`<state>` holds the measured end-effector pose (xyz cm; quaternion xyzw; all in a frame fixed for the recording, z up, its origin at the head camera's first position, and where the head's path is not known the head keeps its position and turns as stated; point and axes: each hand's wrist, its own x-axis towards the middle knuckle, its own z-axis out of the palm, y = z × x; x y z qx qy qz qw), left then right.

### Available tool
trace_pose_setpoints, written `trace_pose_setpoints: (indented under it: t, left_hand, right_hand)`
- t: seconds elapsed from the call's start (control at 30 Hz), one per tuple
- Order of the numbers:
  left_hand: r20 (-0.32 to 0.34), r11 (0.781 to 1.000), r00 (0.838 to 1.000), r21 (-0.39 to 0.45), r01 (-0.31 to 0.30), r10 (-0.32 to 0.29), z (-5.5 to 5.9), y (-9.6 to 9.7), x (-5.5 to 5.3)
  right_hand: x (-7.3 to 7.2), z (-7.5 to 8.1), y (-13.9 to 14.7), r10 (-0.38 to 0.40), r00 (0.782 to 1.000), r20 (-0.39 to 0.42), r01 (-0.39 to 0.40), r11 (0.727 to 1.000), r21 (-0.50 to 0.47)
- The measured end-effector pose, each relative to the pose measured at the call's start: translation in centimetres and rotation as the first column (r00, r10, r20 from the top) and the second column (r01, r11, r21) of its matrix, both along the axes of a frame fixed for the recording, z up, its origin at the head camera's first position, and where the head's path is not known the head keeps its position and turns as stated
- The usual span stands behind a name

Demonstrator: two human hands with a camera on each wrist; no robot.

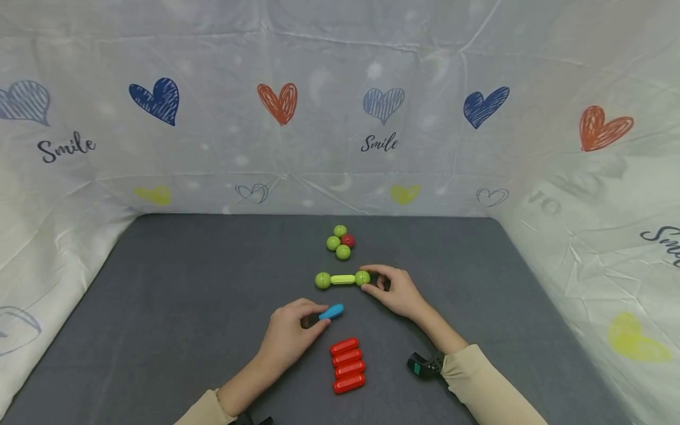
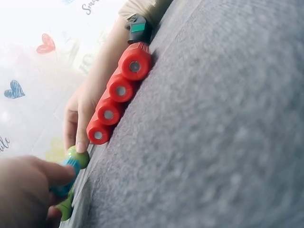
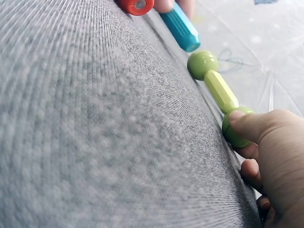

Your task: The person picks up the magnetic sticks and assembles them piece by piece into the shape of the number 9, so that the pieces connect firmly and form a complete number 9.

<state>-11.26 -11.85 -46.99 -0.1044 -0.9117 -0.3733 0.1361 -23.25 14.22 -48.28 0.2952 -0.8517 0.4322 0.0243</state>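
My left hand (image 1: 289, 327) pinches a short blue magnetic rod (image 1: 332, 311) between thumb and fingers, its free end pointing right. Just beyond it, a yellow-green rod (image 1: 342, 279) joins two green balls, one on each end. The thumb and fingers of my right hand (image 1: 397, 290) grip the right green ball (image 1: 362, 278); the left green ball (image 1: 323, 280) is untouched. In the right wrist view the blue rod (image 3: 181, 29) is close to the far green ball (image 3: 203, 65). The left wrist view shows my left fingers (image 2: 57, 173) covering part of the blue rod.
Several red rods (image 1: 349, 369) lie in a row nearer me, with round metal ends showing in the left wrist view. Behind the joined piece sit three loose green balls (image 1: 343, 252) and a red ball (image 1: 347, 240). The grey table (image 1: 186, 295) meets a printed white curtain (image 1: 329, 153).
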Motion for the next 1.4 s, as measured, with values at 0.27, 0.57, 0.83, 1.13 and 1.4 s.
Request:
trace_pose_setpoints:
  t: [0.27,0.57,0.83,1.13,1.4]
  left_hand:
    - [-0.154,0.978,0.974,-0.100,-0.181,0.165,0.3,-0.8,-0.4]
    - [-0.152,0.965,0.962,-0.092,-0.244,0.229,0.2,-0.9,-0.6]
    - [-0.145,0.964,0.961,-0.092,-0.250,0.235,0.0,-0.7,-0.8]
    - [-0.155,0.966,0.965,-0.112,-0.232,0.214,0.1,-0.3,-1.0]
    - [-0.128,0.968,0.973,-0.141,-0.209,0.192,0.0,0.1,-1.5]
  right_hand:
    - [0.0,0.0,0.0,-0.003,1.000,0.000,0.003,1.000,0.003]
    - [0.0,0.1,0.0,-0.009,1.000,0.002,0.009,1.000,0.007]
    - [0.1,0.2,-0.2,0.005,1.000,-0.004,-0.005,1.000,0.013]
    - [0.0,0.1,0.0,0.008,1.000,-0.006,-0.008,1.000,0.008]
    - [0.0,0.2,0.0,0.006,1.000,-0.017,-0.006,1.000,0.011]
